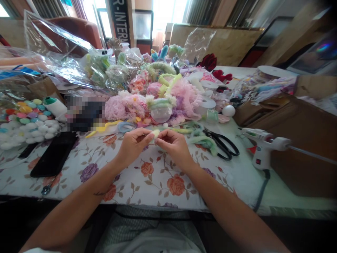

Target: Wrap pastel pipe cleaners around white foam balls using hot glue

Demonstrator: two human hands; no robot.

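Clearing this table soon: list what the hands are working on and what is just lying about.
In hand: pale fluffy piece, pinched between left hand and right hand.
Lying about: scissors, glue gun, black phone, white ball, heap of pink trims.

Hands x2: left hand, right hand. 1 pale fluff bit. 1 pr scissors, 1 glue gun, 1 white ball, 1 black phone, 1 desk. Pom-poms: too many to count.
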